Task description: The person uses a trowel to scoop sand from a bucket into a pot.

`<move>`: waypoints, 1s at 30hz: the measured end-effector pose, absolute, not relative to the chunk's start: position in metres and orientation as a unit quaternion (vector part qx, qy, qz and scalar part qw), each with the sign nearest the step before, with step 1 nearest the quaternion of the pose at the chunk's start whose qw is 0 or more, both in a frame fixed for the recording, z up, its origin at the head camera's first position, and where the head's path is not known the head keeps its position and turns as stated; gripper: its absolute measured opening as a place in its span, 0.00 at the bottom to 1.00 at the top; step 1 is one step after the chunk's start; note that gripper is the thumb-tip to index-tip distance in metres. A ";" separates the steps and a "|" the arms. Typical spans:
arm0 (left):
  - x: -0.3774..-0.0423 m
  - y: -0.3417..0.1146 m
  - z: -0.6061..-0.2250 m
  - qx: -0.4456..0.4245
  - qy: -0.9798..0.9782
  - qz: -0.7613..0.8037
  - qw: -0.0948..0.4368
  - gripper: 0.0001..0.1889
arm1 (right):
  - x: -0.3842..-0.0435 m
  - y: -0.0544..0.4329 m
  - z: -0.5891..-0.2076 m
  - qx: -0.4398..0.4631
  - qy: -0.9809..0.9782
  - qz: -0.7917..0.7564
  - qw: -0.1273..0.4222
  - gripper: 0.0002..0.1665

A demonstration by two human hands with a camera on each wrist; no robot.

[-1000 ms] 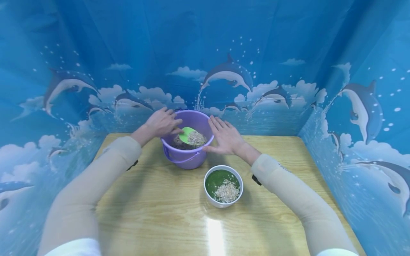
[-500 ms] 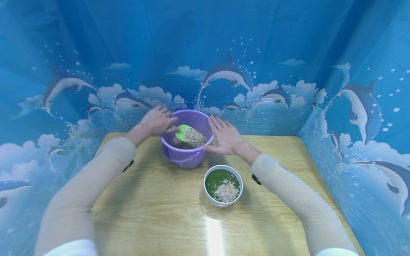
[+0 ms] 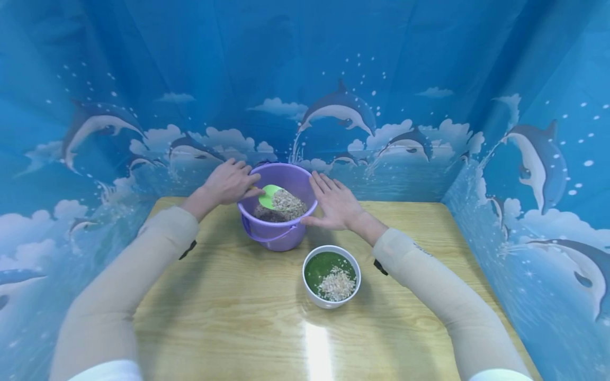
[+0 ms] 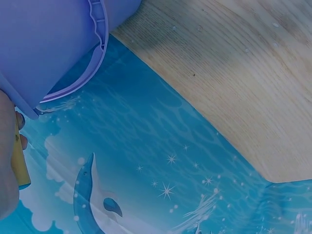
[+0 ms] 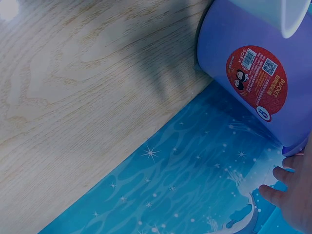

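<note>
A purple bucket (image 3: 281,242) stands on the table in the head view, with dark, grainy material inside. My left hand (image 3: 226,184) is at the bucket's left rim, gripping a small shovel. Its lime-green blade (image 3: 269,196) is inside the bucket, bearing a heap of pale flakes (image 3: 285,200). In the left wrist view the shovel's yellow handle (image 4: 20,163) sticks out from the curled fingers (image 4: 20,120). My right hand (image 3: 335,205) lies with straight fingers against the bucket's right rim. The right wrist view shows those fingertips beside the rim.
In front of the bucket, slightly right, stands a white bowl (image 3: 330,305), green inside, with pale flakes (image 3: 338,284) in it. The bucket's handle (image 3: 271,239) hangs down its front. Blue dolphin-print curtain (image 3: 410,69) surrounds the wooden table (image 3: 229,317) at the back and sides.
My left hand has drawn the shovel a little left and back within the bucket, and more of the flakes on it now show. The right hand stays at the rim.
</note>
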State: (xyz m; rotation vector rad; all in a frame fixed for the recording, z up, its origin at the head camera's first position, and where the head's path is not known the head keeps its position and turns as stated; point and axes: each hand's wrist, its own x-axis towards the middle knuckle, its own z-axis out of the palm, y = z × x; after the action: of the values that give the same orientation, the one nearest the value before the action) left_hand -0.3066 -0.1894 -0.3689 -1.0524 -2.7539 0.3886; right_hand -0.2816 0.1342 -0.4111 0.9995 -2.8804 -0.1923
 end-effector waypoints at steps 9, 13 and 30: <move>-0.306 -0.190 -0.371 -0.351 -0.923 0.128 0.095 0.25 | -0.282 0.134 -0.412 0.326 -0.943 -0.060 0.043 0.81; -0.307 -0.190 -0.372 -0.349 -0.924 0.124 0.096 0.25 | -0.281 0.134 -0.411 0.325 -0.943 -0.064 0.042 0.80; -0.305 -0.190 -0.371 -0.334 -0.932 0.108 0.092 0.24 | -0.281 0.134 -0.410 0.323 -0.944 -0.063 0.033 0.77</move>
State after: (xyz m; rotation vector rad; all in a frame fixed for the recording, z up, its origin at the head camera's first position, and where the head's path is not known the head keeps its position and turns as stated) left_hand -0.3047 -0.1899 -0.3710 -0.9912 -2.7688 0.3198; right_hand -0.2813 0.1341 -0.4104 0.9932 -2.9048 -0.1933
